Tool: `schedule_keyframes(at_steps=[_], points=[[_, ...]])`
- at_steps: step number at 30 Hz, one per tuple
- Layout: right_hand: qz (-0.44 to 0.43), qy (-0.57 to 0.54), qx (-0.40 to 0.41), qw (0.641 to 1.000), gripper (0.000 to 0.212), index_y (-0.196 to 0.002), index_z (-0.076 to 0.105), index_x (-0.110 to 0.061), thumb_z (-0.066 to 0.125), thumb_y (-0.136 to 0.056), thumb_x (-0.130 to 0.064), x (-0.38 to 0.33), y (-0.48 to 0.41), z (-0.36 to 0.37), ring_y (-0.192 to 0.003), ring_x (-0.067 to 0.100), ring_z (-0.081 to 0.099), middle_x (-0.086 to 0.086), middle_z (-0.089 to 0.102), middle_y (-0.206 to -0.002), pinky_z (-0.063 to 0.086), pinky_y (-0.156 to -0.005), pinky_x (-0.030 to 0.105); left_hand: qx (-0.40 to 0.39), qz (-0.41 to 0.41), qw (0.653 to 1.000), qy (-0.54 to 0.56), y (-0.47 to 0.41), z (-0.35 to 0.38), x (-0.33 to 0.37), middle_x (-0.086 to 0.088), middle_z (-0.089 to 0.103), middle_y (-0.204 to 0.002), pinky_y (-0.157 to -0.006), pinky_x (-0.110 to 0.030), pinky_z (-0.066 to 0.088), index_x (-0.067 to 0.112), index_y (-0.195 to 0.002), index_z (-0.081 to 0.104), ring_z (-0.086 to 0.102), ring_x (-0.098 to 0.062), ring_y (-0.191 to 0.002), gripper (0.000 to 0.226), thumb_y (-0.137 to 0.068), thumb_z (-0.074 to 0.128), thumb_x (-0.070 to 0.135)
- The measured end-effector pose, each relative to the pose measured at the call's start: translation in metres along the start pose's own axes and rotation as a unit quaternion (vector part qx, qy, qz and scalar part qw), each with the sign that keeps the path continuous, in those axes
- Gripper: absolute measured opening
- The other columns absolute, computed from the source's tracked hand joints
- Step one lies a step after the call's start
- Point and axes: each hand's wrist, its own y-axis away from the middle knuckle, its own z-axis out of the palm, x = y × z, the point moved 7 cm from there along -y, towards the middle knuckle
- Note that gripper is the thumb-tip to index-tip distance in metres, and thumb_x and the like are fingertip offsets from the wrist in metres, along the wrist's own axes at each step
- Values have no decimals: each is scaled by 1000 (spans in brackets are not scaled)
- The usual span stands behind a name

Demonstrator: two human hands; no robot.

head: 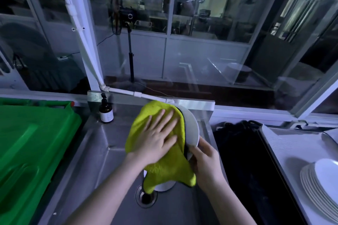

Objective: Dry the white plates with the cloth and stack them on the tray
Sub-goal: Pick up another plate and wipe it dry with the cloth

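Observation:
A white plate (pixel 192 129) is held tilted on edge over the steel sink (pixel 95 151). A yellow-green cloth (pixel 164 162) drapes over most of its face and hangs down below it. My left hand (pixel 157 139) lies flat on the cloth with fingers spread, pressing it against the plate. My right hand (pixel 206 160) grips the plate's lower right rim, fingers curled round it. Another white plate (pixel 164 186) shows partly under the hanging cloth in the sink. A stack of several white plates (pixel 318 186) sits on the metal tray (pixel 285 144) at the right.
A green plastic crate lid (pixel 27 148) fills the left side. A brown pump bottle (pixel 106 111) stands at the sink's back left corner. The drain (pixel 146 197) is near the sink's middle. A dark bin or bag (pixel 243 160) sits between sink and tray. Glass windows rise behind.

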Motion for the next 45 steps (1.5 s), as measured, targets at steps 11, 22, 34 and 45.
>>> schedule_keyframes(at_steps=[11,22,34,45], points=[[17,-12,-29,999,33,-96,73,-9,46,-93,10,-1,-2,0,-73,23,59,15,64,-83,55,-57,32,5,13,998,61,30,12,40,12,0,-165,-120,-44,-4,29,-157,15,-6,-13,-152,59,-99,27,36],[4,-43,-4,999,40,-99,77,-15,48,-92,13,-18,1,-20,-80,27,68,16,73,-93,56,-76,51,-32,-61,996,64,31,13,-5,13,-9,-164,-122,-51,1,42,-154,-4,-13,-13,-151,65,-95,20,57],[63,0,-54,997,29,-91,74,-11,51,-91,7,0,20,-16,-71,22,57,14,61,-79,46,-65,32,-21,65,998,-10,9,6,46,10,-7,-165,-122,-53,2,34,-157,0,-8,-18,-152,67,-94,23,31],[24,-59,15,998,35,-107,72,-7,47,-92,12,-20,5,-42,-80,27,67,17,72,-93,59,-60,39,-39,2,999,10,48,16,51,13,-9,-165,-118,-57,-5,37,-156,2,-12,-17,-152,69,-93,27,41]])
